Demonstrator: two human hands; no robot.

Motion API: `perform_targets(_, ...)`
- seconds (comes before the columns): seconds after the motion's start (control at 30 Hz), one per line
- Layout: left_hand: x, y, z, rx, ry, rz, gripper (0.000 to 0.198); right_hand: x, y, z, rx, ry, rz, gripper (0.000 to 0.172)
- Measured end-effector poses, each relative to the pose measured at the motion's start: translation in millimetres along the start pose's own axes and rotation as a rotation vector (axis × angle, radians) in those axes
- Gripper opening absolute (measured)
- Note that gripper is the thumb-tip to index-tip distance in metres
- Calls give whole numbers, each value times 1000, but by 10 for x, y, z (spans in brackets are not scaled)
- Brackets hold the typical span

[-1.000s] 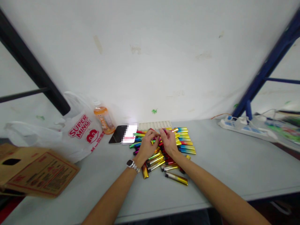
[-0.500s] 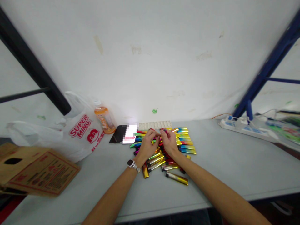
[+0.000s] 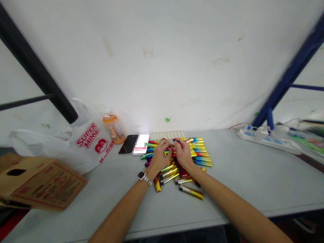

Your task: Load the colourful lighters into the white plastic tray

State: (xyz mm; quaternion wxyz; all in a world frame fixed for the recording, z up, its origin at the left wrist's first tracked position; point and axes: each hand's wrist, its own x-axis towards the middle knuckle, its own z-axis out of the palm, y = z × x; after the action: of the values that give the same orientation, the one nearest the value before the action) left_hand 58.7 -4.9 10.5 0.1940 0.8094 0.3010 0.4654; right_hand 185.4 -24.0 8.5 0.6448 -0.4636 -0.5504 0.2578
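Observation:
Several shiny coloured tubes (image 3: 201,156) lie in a pile on the grey table (image 3: 253,182); gold and red ones (image 3: 191,191) are nearest me. My left hand (image 3: 159,157), with a watch on its wrist, and my right hand (image 3: 183,155) meet over the middle of the pile. Both have their fingers pinched together around a small red tube (image 3: 174,146) held between them. A white perforated tray (image 3: 168,135) lies just behind the pile against the wall.
A dark phone (image 3: 129,148) lies left of the pile, with an orange drink bottle (image 3: 113,129) and a white plastic bag (image 3: 83,141) beyond it. A cardboard box (image 3: 37,184) sits at the far left. A white power strip (image 3: 265,140) lies at the right by a blue frame.
Both hands stay over the pile with only slight finger movement. The view has shifted a little.

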Motion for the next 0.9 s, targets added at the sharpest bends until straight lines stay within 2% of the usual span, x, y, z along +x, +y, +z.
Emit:
perform_targets(0.2, -4, -9, 6, 18, 8, 10, 13, 24, -35, 1, -11, -5, 19, 35)
perform_targets(0.3, 2, 9, -15, 59, 17, 7, 14, 52, -68, -3, 43, -15, 5, 30)
perform_targets(0.47, -13, 25, -153, 174, -92, 33, 12, 188, -58, -67, 107, -162, 33, 28)
perform_targets(0.67, -140, -77, -364, 301, -170, 44, 15, 572, -6, -56, -203, -178, -134, 25)
perform_targets(0.9, -212, -184, -375, 326, -165, -2, 15, 1098, 146, 262, -231, -338, -100, 17)
